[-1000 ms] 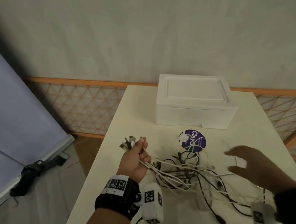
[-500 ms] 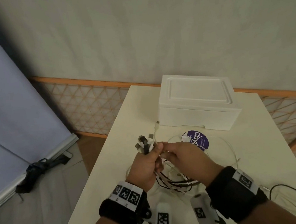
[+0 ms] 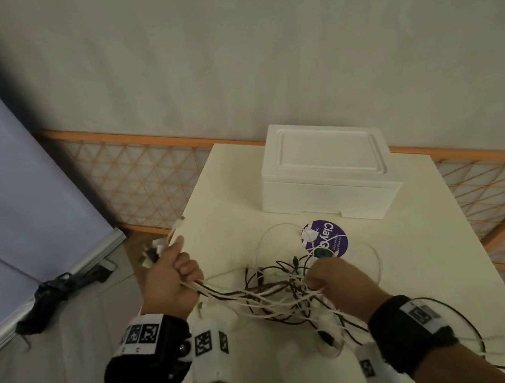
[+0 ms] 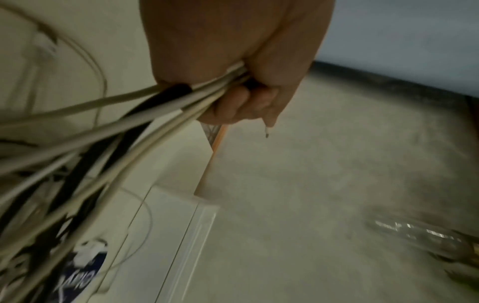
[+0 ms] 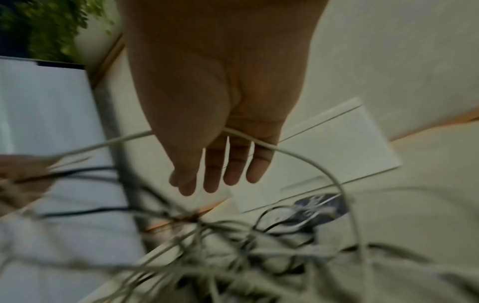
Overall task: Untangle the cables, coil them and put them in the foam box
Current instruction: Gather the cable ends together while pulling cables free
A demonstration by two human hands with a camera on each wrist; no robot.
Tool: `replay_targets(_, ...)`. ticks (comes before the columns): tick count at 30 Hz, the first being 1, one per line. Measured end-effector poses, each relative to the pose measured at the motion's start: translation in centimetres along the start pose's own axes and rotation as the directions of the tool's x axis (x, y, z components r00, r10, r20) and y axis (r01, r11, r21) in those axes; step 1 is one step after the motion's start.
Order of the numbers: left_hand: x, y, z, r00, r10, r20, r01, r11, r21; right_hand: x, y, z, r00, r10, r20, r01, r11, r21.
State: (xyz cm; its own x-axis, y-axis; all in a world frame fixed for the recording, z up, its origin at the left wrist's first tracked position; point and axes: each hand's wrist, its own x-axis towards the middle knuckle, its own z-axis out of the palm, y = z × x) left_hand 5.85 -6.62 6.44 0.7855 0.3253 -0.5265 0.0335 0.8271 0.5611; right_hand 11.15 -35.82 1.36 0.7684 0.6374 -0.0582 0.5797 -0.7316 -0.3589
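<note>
A tangle of white and black cables [image 3: 274, 295] lies on the cream table [image 3: 424, 266], in front of the shut white foam box [image 3: 331, 180]. My left hand [image 3: 172, 274] grips a bunch of cable ends at the table's left edge, with the plugs [image 3: 153, 253] sticking out above the fist. The left wrist view shows its fingers [image 4: 233, 102] curled round the strands [image 4: 129, 116]. My right hand [image 3: 326, 280] is in the middle of the tangle. In the right wrist view its fingers [image 5: 233, 164] are straight, with one white cable [image 5: 261, 144] lying across them.
A round purple label [image 3: 328, 239] lies between the box and the tangle. A black cable loop [image 3: 475, 333] trails to the front right corner. An orange lattice fence [image 3: 138, 184] runs behind the table. A black object [image 3: 53, 290] lies on the floor at left.
The hands, together at the plug ends half a second ago, have parted. My right hand slid right along the strands into the tangle; my left hand pulled the ends left.
</note>
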Motion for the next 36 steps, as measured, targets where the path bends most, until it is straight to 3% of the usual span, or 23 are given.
replay_targets(3, -1.0, -1.1, 1.4, 0.986, -0.106, 0.131, 0.101, 0.994, 0.043, 2.0, -2.6, 2.8, 0.992, -0.045, 0.12, 0.047, 0.999, -0.014)
replay_targets(6, -2.1, -0.8, 1.9, 0.968, -0.165, 0.188, 0.158, 0.986, 0.051, 2.8, -1.8, 4.2, 0.958, 0.031, 0.284, -0.008, 0.997, -0.08)
replay_targets(9, -2.6, 0.0, 1.2, 0.968, -0.174, 0.18, 0.164, 0.984, 0.07, 3.4, 0.8, 3.3, 0.94, 0.136, 0.312, -0.105, 0.988, -0.115)
replay_targets(14, -2.4, 0.8, -0.8, 0.972, -0.192, 0.137, 0.185, 0.981, 0.057, 4.7, 3.8, -2.2, 0.939, 0.279, 0.203, -0.299, 0.951, 0.075)
replay_targets(17, -2.0, 0.8, -1.2, 0.973, -0.2, 0.115, 0.19, 0.978, 0.09, 4.3, 3.1, -6.3, 0.952, 0.304, 0.047, -0.306, 0.922, 0.239)
replay_targets(19, -1.7, 0.9, -1.4, 0.978, -0.184, 0.096, 0.174, 0.979, 0.11, 3.5, 2.8, -9.0, 0.942, 0.321, -0.096, -0.293, 0.929, 0.226)
replay_targets(21, -1.2, 1.2, -1.7, 0.983, -0.168, 0.074, 0.158, 0.98, 0.119, 2.4, 3.5, -11.3, 0.891, 0.362, -0.275, -0.337, 0.932, 0.135)
replay_targets(23, -0.9, 1.5, -2.1, 0.985, -0.164, 0.055, 0.157, 0.982, 0.103, 1.1, 4.6, -12.9, 0.801, 0.441, -0.406, -0.43, 0.894, 0.122)
replay_targets(24, -0.8, 1.6, -2.2, 0.985, -0.165, 0.049, 0.16, 0.983, 0.091, 0.7, 5.0, -13.2, 0.756, 0.503, -0.418, -0.502, 0.856, 0.123)
replay_targets(26, -0.6, 1.3, -2.2, 0.986, -0.161, 0.042, 0.157, 0.984, 0.085, 0.4, 5.3, -13.1, 0.706, 0.637, -0.31, -0.637, 0.762, 0.113)
replay_targets(28, -0.5, 0.6, -1.8, 0.99, -0.131, 0.056, 0.122, 0.982, 0.145, 0.3, 4.5, -12.2, 0.73, 0.657, -0.186, -0.609, 0.75, 0.258)
replay_targets(30, -0.6, -0.5, -0.6, 0.99, -0.092, 0.104, 0.062, 0.963, 0.261, 0.3, 2.4, -11.4, 0.794, 0.583, -0.172, -0.479, 0.775, 0.412)
replay_targets(36, -1.0, -4.4, 3.2, 0.953, -0.209, 0.217, 0.08, 0.87, 0.487, 0.3, -6.5, -11.9, 0.962, 0.156, -0.225, -0.013, 0.846, 0.533)
